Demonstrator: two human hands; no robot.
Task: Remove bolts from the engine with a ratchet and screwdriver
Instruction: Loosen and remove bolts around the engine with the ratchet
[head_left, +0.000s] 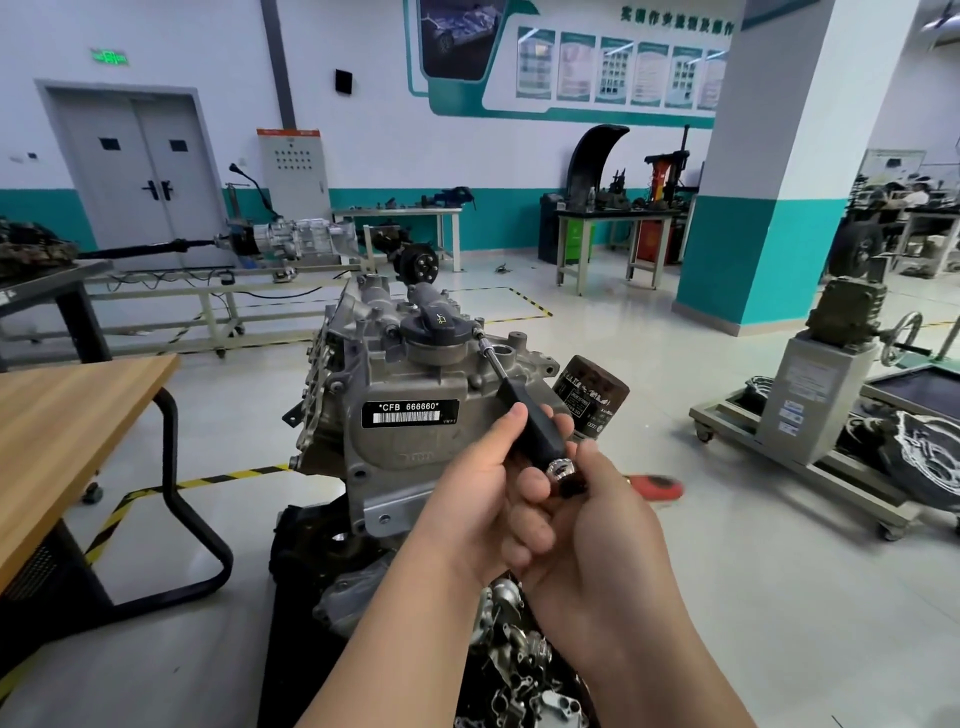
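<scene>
Workshop floor (649, 374) surrounds the engine (415, 374); the left hand (483, 488) grips the screwdriver (530, 415), the right hand (597, 525) pinches its chrome end (560, 467). Tilted, its tip could slip off the bolt (475, 328).

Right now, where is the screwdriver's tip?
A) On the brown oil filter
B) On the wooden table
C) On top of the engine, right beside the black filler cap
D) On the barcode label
C: the screwdriver shaft runs up and to the left from the held black handle, and it ends on top of the engine, right at the edge of the black filler cap.
</scene>
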